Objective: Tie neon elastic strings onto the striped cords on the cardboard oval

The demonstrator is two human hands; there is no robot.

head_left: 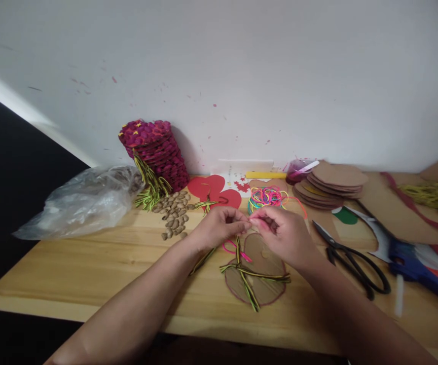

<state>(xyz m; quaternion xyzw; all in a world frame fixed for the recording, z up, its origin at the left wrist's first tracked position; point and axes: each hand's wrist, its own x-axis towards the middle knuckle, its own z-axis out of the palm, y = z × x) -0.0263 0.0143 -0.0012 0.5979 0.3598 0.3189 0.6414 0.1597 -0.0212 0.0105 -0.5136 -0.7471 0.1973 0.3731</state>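
My left hand (222, 228) and my right hand (285, 235) meet fingertip to fingertip above the table. Both are closed in a pinch, and what sits between the fingers is too small to make out. Below them lies a rounded cardboard piece (268, 293) with a dark reddish edge. Green-and-black yarn strands (244, 276) cross over it. A short pink cord (246, 256) shows just under my hands. Behind them rests a tangle of multicoloured cord (266, 198), with an orange-pink end trailing right.
Brown shell-like pieces (175, 213) and a clear plastic bag (85, 205) lie left, before a purple decorated stack (161, 152). Red paper shapes (230, 197) lie behind. Rightward are black-handled scissors (356, 263), a blue-handled tool (412, 263), stacked cardboard (336, 177) and a purple-stained cup (295, 175).
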